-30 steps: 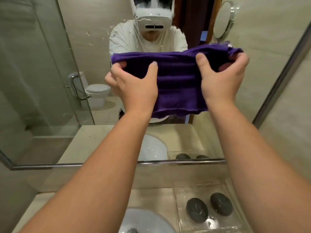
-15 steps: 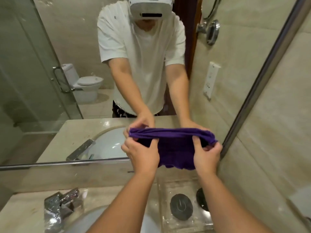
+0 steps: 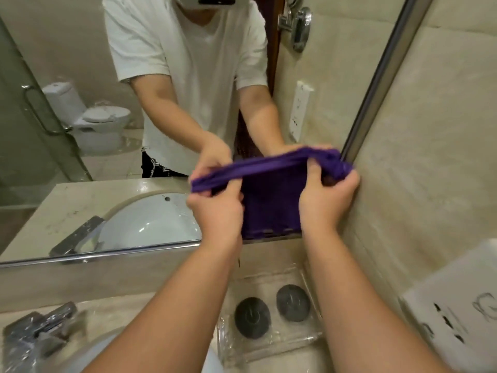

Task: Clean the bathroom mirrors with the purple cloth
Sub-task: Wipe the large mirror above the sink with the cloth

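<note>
The purple cloth [image 3: 271, 200] is stretched flat against the lower right corner of the big wall mirror [image 3: 80, 90]. My left hand [image 3: 215, 214] grips its left end. My right hand [image 3: 326, 203] grips its right end, close to the mirror's metal side frame [image 3: 387, 65]. The cloth's top edge is bunched into a roll between the two hands. Its lower hem hangs just above the mirror's bottom frame. The mirror shows a person in a white shirt and their two hands behind the cloth.
Below the mirror lies a stone counter with a chrome tap [image 3: 40, 327] and the basin rim [image 3: 212, 364]. A clear tray [image 3: 269, 345] holds two dark round lids. A white box [image 3: 457, 300] stands at the right, against the tiled side wall.
Both hands have brought the cloth down the mirror from head height to its lower right corner, and the view has tilted down with them. The cloth's top edge is now bunched.
</note>
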Demonstrator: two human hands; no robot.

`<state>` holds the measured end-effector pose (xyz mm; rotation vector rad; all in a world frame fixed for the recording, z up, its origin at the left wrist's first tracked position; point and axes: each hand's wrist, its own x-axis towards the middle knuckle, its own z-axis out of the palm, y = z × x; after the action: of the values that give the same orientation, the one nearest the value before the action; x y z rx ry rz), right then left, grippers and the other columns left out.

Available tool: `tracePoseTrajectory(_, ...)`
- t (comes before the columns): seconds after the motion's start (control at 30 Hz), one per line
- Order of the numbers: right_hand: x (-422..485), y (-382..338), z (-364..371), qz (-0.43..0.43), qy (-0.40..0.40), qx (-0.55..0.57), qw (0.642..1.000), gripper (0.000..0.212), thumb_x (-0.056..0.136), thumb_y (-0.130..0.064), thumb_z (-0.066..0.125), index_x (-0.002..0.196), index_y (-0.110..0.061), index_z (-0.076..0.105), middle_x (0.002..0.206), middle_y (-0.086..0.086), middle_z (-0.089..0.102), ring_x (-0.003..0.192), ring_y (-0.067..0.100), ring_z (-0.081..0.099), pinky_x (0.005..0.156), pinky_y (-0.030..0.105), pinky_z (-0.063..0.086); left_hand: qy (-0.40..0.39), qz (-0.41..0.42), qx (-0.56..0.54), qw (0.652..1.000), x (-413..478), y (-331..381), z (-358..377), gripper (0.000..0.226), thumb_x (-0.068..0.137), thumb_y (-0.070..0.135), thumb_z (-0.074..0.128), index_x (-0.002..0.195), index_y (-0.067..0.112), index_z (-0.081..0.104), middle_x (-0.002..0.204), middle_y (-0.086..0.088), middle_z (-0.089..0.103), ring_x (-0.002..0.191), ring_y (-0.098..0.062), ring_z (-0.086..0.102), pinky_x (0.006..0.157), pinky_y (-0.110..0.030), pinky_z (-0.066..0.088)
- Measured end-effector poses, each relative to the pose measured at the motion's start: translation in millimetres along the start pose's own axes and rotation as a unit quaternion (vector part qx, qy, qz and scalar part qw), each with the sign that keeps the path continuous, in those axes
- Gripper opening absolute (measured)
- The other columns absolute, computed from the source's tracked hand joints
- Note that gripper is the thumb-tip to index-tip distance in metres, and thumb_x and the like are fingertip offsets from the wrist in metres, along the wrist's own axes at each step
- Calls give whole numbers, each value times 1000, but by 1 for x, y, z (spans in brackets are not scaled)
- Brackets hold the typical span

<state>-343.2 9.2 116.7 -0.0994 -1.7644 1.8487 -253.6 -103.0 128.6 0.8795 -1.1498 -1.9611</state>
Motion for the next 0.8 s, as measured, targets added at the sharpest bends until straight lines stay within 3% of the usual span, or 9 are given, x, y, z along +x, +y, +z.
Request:
tracePoseTrajectory(0.17,42,-109,29,-118,20,64,991,50,76,-49,80,104,-22,49,105,-2,60,90,11,58,81,21,50,-37,120,-40,991,-17,100,29,35,84,29,79,106,17,54,87,1,73,78,-17,73,82,-44,61)
tracePoseTrajectory(0.23,53,-130,35,-143,29,77,986,46,79,-52,76,101,-24,47,101,-5,58,88,8,57,78,21,51,-70,160,-26,984,-18,134,31,40,85,35,76,112,18,52,98,1,72,79,-15,75,81,-41,61)
tracePoseTrajectory(0.33,53,-123,38,-167,50,55,983,46,84,-51,73,107,-18,49,105,-1,58,92,11,57,82,22,50,-108,177,-22,978,-14,152,27,30,86,29,70,111,19,56,101,4,72,80,-14,76,73,-30,59)
tracePoseTrajectory(0.43,36,-79,33,-144,59,25,988,57,85,-49,72,116,-5,53,105,2,57,93,20,56,85,27,48,-109,213,-33,970,-6,119,10,17,90,12,64,104,17,57,91,-1,69,82,-22,74,69,-25,54)
tracePoseTrajectory(0.6,-13,18,11,-18,41,-31,999,60,86,-50,71,122,-6,50,109,-2,51,96,14,50,82,16,35,-104,200,33,974,8,18,-39,28,89,5,63,107,25,56,89,-4,67,80,-16,70,77,-21,53)
tracePoseTrajectory(0.73,-34,77,-6,72,9,-89,993,59,86,-58,65,124,-16,47,119,-3,53,111,25,59,93,34,48,-122,161,145,969,18,-42,-71,36,87,9,65,114,31,55,91,9,68,83,-10,68,82,-26,55)
tracePoseTrajectory(0.8,-43,100,-10,106,-8,-119,987,57,88,-59,60,123,-18,47,123,1,57,111,26,59,92,34,48,-130,121,171,969,18,-63,-85,40,89,9,64,119,33,53,96,10,67,89,-9,67,87,-28,56)
